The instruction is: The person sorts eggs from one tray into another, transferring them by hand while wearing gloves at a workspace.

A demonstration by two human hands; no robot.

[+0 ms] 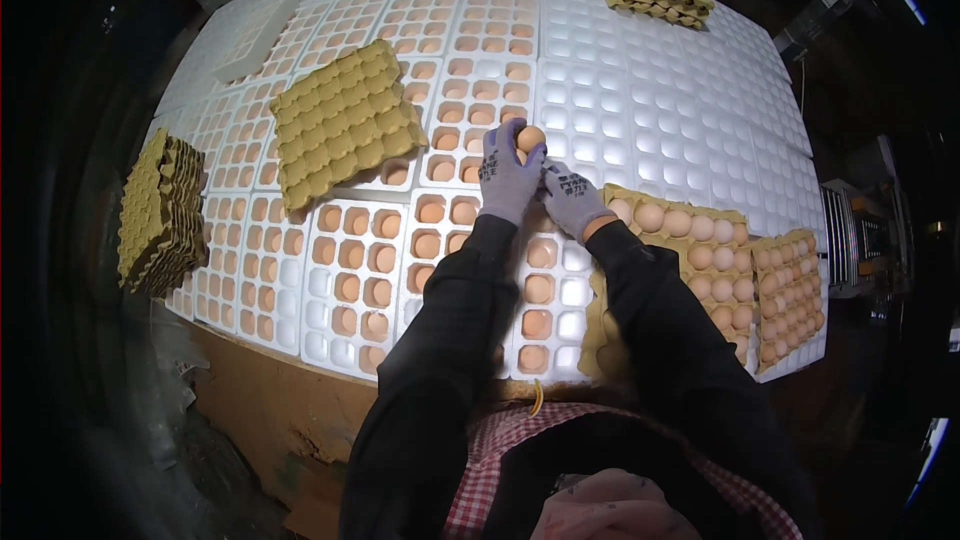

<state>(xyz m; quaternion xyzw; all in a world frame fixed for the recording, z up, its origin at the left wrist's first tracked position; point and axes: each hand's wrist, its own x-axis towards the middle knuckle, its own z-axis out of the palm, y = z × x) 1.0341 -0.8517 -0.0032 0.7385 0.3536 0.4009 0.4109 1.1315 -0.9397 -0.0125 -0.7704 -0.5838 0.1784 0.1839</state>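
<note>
My left hand (507, 178), in a grey glove with purple fingertips, is closed around a brown egg (531, 139). A second egg shows partly between its fingers. Close against it on the right is my right hand (574, 202), gloved alike, with its fingers curled in. Whatever those fingers hold, if anything, is hidden. Both hands are above white foam egg trays (545, 208), whose square pockets hold brown eggs on the left side. Beside my right forearm lies a yellow pulp egg tray (622, 194) carrying rows of eggs, partly covered by the sleeve.
Another pulp tray of eggs (788, 295) is at the right edge. Foam trays with unfilled pockets (680, 110) spread across the right. An eggless pulp tray (345, 125) lies on the left, near a stack of pulp trays (160, 210). More stacked trays (655, 0) with eggs stand at the back.
</note>
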